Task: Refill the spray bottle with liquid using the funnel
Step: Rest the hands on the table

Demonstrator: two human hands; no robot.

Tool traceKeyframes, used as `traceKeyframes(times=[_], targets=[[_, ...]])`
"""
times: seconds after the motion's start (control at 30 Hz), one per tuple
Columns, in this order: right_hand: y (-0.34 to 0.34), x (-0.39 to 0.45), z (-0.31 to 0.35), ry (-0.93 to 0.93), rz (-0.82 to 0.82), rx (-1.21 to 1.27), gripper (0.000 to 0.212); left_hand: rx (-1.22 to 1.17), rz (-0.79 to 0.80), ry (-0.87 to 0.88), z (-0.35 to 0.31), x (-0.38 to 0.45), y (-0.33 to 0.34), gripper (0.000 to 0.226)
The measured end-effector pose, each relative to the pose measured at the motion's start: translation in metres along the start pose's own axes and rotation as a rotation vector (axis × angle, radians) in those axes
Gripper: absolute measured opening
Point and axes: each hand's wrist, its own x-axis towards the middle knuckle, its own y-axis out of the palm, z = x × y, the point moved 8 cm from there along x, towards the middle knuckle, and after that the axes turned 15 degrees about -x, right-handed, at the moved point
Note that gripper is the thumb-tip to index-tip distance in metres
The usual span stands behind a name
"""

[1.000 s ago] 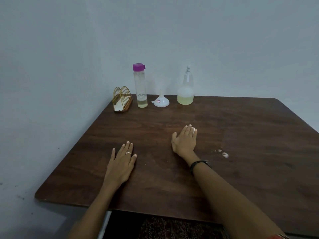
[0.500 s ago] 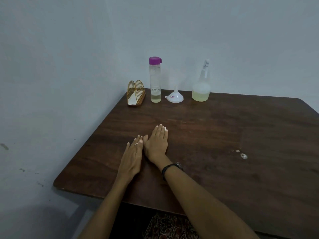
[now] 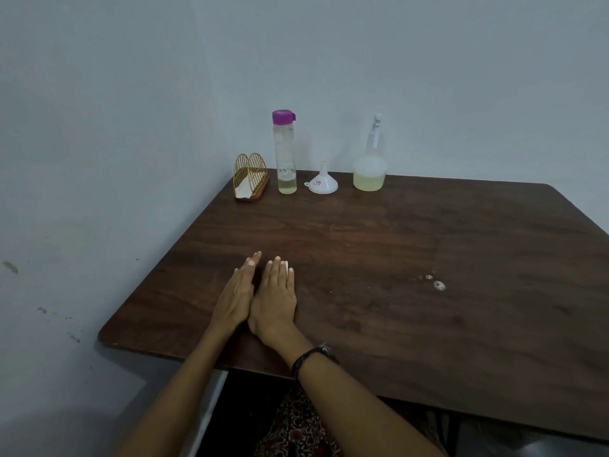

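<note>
A clear spray bottle (image 3: 369, 166) with pale yellow liquid in its lower part stands at the table's far edge by the wall. Left of it a white funnel (image 3: 323, 183) rests upside down, spout up. Further left stands a tall clear bottle (image 3: 285, 153) with a purple cap and a little yellowish liquid at the bottom. My left hand (image 3: 236, 295) and my right hand (image 3: 275, 296) lie side by side near the front left of the table, touching, fingers together and straight, holding nothing. Both are far from the bottles.
A golden wire napkin holder (image 3: 249, 178) with white paper stands at the far left corner of the dark wooden table (image 3: 412, 258). Small white specks (image 3: 438, 285) mark the table's right part. Grey walls close the back and left sides.
The hands came together from apart: the right hand slid left until it touched the left hand. The camera view shifted to the left.
</note>
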Motion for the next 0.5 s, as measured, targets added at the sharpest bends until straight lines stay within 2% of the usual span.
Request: traceKeyframes(times=[0.1,0.2,0.27,0.33,0.4,0.5], targets=[[-0.001,-0.014,-0.014,-0.020,-0.017,-0.014,0.063,0.170,0.014,0.046,0.003,-0.013,0.012,0.046],[-0.001,-0.016,-0.036,-0.025,-0.014,-0.007,0.064,0.274,0.052,0.120,-0.001,-0.029,0.027,0.082],[0.000,-0.015,-0.058,0.008,-0.005,0.048,0.063,0.542,0.130,0.182,-0.004,-0.038,0.044,0.096],[0.000,-0.014,-0.086,0.071,-0.009,0.097,0.064,0.712,0.160,0.127,-0.003,-0.042,0.055,0.099],[0.001,-0.014,-0.117,0.142,-0.016,0.108,0.065,0.711,0.111,0.045,-0.003,-0.042,0.058,0.098],[0.006,-0.019,-0.161,0.233,-0.023,0.099,0.064,0.727,0.127,0.020,-0.003,-0.043,0.060,0.095]])
